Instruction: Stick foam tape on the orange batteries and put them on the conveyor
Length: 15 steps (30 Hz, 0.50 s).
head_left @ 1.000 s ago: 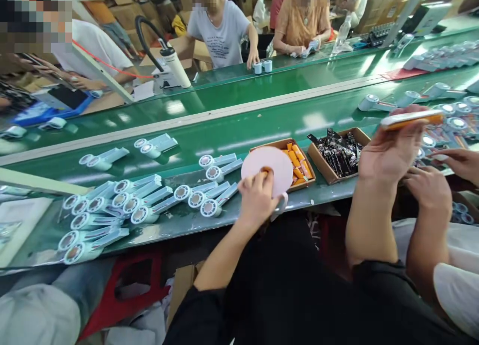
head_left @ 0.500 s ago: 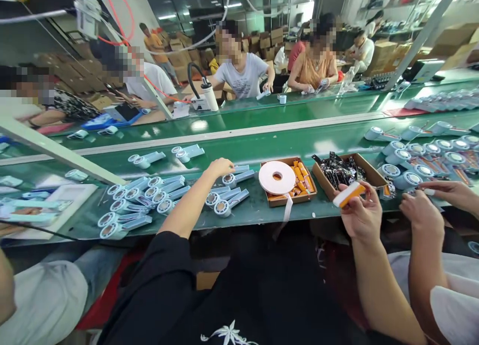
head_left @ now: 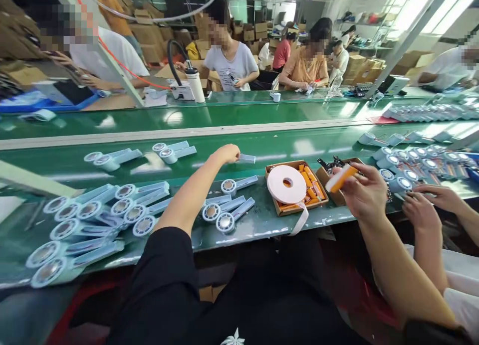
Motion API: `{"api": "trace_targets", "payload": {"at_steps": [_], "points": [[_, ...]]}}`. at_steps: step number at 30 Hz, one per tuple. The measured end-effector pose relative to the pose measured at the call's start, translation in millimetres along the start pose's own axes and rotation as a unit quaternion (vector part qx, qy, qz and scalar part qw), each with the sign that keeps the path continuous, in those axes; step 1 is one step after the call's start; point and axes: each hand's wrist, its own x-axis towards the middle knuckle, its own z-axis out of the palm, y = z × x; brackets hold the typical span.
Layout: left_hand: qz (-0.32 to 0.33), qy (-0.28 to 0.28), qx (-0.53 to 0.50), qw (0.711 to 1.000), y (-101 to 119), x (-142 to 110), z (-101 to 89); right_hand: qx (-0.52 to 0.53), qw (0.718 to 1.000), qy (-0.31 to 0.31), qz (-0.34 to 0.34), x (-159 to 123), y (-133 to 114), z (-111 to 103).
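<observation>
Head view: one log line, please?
left hand: gripping blue part | right hand: holding orange-white piece | pale roll: on box of orange pieces

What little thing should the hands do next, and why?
Maybe bring the left hand and its pale blue piece closer to the right hand. The left arm is stretched out far, while the right hand holds an orange piece up near the boxes, so the two pieces are well apart.

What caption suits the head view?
Left hand holding a pale blue part, right hand an orange piece, white roll between them.
</observation>
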Motion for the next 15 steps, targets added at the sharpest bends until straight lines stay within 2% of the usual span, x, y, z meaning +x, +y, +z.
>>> {"api": "trace_targets", "payload": {"at_steps": [3, 6, 8, 11, 15], "points": [[0.026, 0.02, -0.025, 0.999, -4.4, 35.4, 3.5, -0.051, 0.994, -0.097, 0.028, 54.5, 26.1, 66.8], [0.05, 0.019, -0.062, 0.997, -10.0, 53.4, 5.1, -0.135, 0.966, -0.209, 0.067, 104.3, 77.7, 130.0], [0.061, 0.017, -0.085, 0.994, -14.9, 57.8, 4.1, -0.219, 0.933, -0.27, 0.09, 129.2, 117.1, 162.6], [0.065, 0.023, -0.104, 0.992, -18.1, 59.8, 4.3, -0.347, 0.864, -0.352, 0.099, 150.8, 165.7, 193.1], [0.054, 0.045, -0.122, 0.99, -10.7, 60.0, 15.5, -0.455, 0.764, -0.454, 0.061, 157.4, 195.2, 202.1]]}}
